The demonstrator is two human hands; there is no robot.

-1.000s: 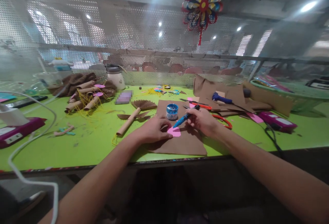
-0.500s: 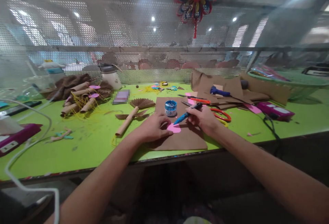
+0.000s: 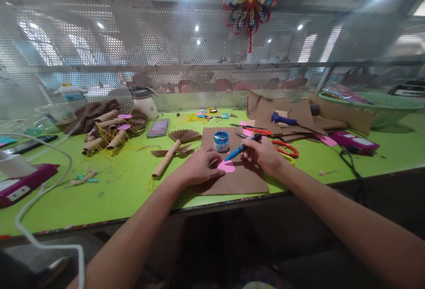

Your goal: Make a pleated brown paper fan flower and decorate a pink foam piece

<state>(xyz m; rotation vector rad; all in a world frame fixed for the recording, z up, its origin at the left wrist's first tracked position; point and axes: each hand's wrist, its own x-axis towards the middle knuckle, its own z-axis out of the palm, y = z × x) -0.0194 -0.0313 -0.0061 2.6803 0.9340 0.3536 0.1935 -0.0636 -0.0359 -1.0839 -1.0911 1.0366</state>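
My left hand [image 3: 198, 166] presses a small pink paper piece [image 3: 227, 166] flat onto a brown paper sheet [image 3: 238, 178] near the front edge of the green table [image 3: 126, 183]. My right hand [image 3: 264, 154] grips a blue pen [image 3: 239, 148], its tip resting at the pink piece's upper edge. A small blue-lidded jar [image 3: 221, 141] stands on the brown sheet just behind both hands.
Red-handled scissors [image 3: 284, 147] and an orange cutter [image 3: 254, 129] lie right of my hand. Brown paper sheets [image 3: 292, 116] pile at back right. A paper roll with a folded fan [image 3: 172, 147], rolled tubes [image 3: 106, 132], a white cable [image 3: 40, 191] and pink boxes [image 3: 20, 183] lie left.
Both hands stay on the pink piece with the pen at its edge. Only my head has shifted slightly, moving the scene in the picture.
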